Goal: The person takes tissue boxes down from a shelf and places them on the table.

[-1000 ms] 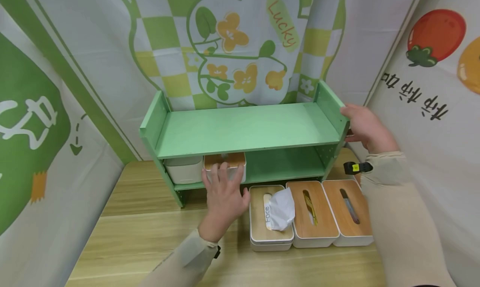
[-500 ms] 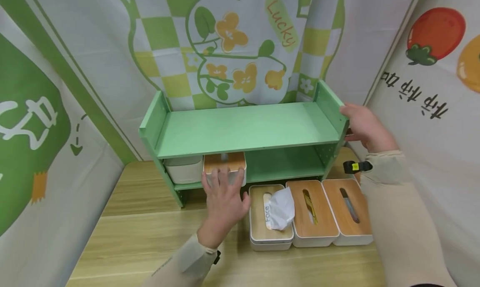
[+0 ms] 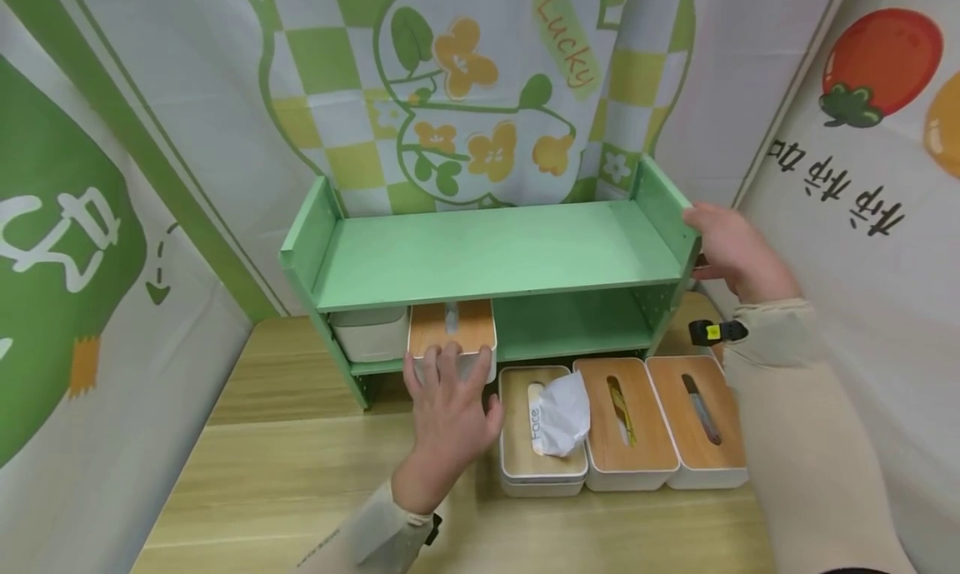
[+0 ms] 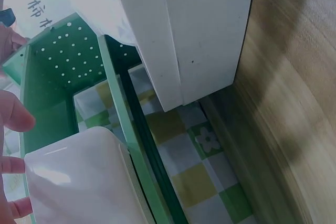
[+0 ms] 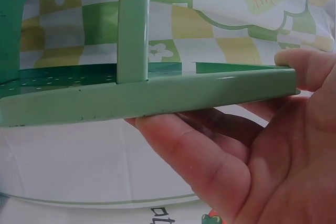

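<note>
A green two-tier shelf (image 3: 480, 253) stands on the wooden table. My right hand (image 3: 742, 249) grips the edge of its right side panel, with fingers and thumb on either side in the right wrist view. On the lower tier is a white tissue box (image 3: 431, 332) with a wood-look lid and a slot, its front jutting past the shelf's edge. The spread fingertips of my left hand (image 3: 453, 416) rest on the lid's front edge, the thumb apart. In the left wrist view, the fingers (image 4: 18, 208) touch the box's edge beside its pale front.
A pale bin (image 3: 371, 338) stands left of the box on the lower tier. On the table (image 3: 300, 474) in front are a tissue box with a protruding tissue (image 3: 562, 416) and two wood-lidded boxes, one at the middle (image 3: 645, 424) and one at the right (image 3: 712, 449).
The tissue box has slid forward, out of the lower tier, together with my left hand's fingertips. More of its lid shows. My right hand keeps its grip on the shelf.
</note>
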`<state>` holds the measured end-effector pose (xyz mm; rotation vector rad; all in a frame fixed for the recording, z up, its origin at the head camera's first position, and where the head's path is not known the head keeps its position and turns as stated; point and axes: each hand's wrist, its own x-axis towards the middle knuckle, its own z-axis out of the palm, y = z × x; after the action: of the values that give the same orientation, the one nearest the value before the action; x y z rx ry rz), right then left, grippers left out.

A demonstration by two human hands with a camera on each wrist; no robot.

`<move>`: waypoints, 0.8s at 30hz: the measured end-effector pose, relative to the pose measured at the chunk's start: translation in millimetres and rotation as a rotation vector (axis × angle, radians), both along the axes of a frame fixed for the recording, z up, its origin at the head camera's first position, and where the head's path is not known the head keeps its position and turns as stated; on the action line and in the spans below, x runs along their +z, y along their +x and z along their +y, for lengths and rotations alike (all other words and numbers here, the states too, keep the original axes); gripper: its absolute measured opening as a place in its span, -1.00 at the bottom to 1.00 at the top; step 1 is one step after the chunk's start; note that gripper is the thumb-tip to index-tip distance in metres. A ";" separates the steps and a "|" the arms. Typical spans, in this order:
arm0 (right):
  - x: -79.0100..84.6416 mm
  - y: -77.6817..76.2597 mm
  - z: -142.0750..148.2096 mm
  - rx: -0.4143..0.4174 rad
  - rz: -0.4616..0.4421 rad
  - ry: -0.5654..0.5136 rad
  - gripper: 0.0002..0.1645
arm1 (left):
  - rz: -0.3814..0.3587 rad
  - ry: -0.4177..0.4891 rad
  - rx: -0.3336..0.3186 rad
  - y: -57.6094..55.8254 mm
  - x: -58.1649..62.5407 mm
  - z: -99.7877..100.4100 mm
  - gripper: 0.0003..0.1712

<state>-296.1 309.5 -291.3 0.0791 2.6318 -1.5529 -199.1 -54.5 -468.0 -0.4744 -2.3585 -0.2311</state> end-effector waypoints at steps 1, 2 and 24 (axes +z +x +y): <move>0.4 0.0 0.1 0.000 0.001 0.002 -0.16 | -0.005 0.000 0.000 1.0 0.6 0.0 -0.37; 0.6 0.2 0.1 0.002 0.002 0.002 -0.16 | -0.009 0.002 -0.001 2.1 1.1 0.1 -0.37; 0.0 1.5 0.2 0.011 0.004 -0.004 -0.16 | 0.003 0.143 -0.080 12.6 4.9 -5.7 -0.44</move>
<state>-294.6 309.7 -291.3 0.0616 2.6276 -1.5569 -186.6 -60.2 -463.1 -0.4994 -2.3034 -0.4321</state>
